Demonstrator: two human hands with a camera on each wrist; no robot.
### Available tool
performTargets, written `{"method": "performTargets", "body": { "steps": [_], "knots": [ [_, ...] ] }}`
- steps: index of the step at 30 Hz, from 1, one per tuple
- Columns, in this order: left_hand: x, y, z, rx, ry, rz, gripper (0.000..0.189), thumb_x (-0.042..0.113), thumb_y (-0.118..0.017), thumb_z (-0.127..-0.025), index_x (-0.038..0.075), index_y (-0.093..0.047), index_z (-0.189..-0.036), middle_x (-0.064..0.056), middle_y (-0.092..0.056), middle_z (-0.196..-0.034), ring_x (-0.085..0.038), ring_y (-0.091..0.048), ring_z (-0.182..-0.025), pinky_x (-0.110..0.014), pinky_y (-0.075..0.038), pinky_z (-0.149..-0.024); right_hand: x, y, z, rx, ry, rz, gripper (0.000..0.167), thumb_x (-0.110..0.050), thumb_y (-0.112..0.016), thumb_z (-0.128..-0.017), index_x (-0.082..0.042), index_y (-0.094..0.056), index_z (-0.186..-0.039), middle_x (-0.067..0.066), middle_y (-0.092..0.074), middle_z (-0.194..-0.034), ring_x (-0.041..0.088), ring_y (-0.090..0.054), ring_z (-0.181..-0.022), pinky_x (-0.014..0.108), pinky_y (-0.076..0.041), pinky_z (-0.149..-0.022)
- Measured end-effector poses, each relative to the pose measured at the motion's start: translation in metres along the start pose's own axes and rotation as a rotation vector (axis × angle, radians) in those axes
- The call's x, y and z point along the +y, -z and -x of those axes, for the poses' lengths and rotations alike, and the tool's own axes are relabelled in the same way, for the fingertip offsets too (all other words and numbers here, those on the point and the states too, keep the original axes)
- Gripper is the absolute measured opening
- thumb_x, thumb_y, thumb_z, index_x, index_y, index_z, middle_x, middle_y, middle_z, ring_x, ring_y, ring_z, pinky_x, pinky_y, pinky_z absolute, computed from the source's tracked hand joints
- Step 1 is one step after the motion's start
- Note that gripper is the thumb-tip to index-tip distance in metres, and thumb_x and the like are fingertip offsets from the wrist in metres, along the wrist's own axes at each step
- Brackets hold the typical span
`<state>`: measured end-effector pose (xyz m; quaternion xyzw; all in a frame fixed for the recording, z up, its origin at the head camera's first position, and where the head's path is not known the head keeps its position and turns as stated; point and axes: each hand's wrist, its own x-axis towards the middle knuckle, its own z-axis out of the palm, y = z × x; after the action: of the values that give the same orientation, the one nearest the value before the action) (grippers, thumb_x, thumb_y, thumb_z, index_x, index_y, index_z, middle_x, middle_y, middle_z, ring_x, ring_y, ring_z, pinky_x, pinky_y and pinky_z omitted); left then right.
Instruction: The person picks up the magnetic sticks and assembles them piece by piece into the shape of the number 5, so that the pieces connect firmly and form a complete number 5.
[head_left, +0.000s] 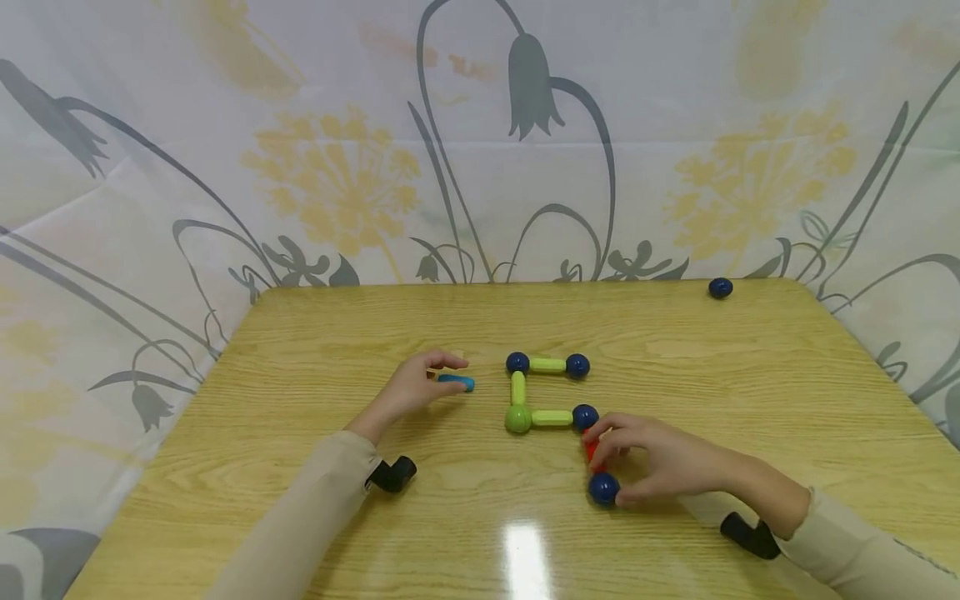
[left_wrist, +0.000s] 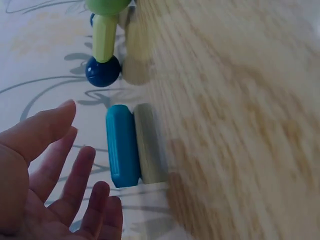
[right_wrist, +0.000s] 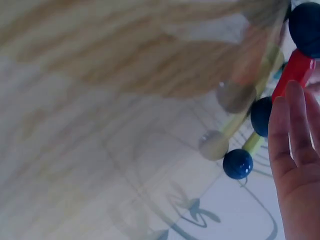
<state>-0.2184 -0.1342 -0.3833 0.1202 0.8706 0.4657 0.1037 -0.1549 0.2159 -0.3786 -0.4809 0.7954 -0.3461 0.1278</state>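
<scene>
On the table a linked figure of ball and rod toy pieces has three yellow-green rods (head_left: 552, 418), several dark blue balls (head_left: 577, 366), a green ball (head_left: 517, 418) and a red rod (head_left: 592, 448) at its near right end. My right hand (head_left: 660, 458) reaches over that end, fingers along the red rod and thumb at the side of the nearest dark blue ball (head_left: 603, 489). Those fingers look nearly straight in the right wrist view and partly cover the red rod. Left of the figure lies a separate blue rod (left_wrist: 123, 146); my left hand (head_left: 415, 385) is beside it, fingers and thumb spread apart.
A lone dark blue ball (head_left: 721, 288) lies at the table's far right edge. Behind the wooden table (head_left: 360, 325) hangs a flower-patterned cloth (head_left: 480, 167). Black wrist mounts (head_left: 393, 475) project from both sleeves.
</scene>
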Motion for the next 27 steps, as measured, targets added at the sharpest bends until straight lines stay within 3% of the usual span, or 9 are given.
{"method": "performTargets", "body": {
  "steps": [6,13,27],
  "knots": [
    [-0.005,-0.003,-0.005,-0.034,0.026,-0.056,0.032,0.013,-0.068,-0.087,0.010,-0.065,-0.118,-0.009,-0.055,-0.126,-0.028,-0.050,-0.114,-0.040,-0.045,-0.091,0.004,0.003,0.000,0.056,-0.058,0.127,0.031,-0.028,-0.078,-0.077,-0.029,-0.061,-0.103,0.003,-0.049,-0.123,0.023,-0.045,-0.112,0.043,-0.044,-0.089],
    [-0.003,-0.003,-0.005,-0.025,0.059,-0.077,0.027,0.008,-0.064,-0.088,0.007,-0.066,-0.116,-0.009,-0.060,-0.116,-0.025,-0.055,-0.103,-0.038,-0.047,-0.086,0.010,0.006,0.000,0.060,-0.069,0.132,0.042,-0.037,-0.078,-0.075,-0.027,-0.061,-0.112,0.011,-0.037,-0.137,0.032,-0.033,-0.121,0.058,-0.038,-0.086],
    [-0.008,0.002,0.005,-0.052,0.034,-0.095,0.024,0.010,-0.064,-0.089,0.008,-0.068,-0.113,-0.004,-0.063,-0.106,-0.020,-0.057,-0.095,-0.036,-0.047,-0.083,0.014,0.007,0.002,0.031,-0.090,0.074,0.045,-0.037,-0.077,-0.076,-0.021,-0.062,-0.116,0.015,-0.033,-0.141,0.037,-0.035,-0.123,0.046,-0.040,-0.093]
  ]
}}
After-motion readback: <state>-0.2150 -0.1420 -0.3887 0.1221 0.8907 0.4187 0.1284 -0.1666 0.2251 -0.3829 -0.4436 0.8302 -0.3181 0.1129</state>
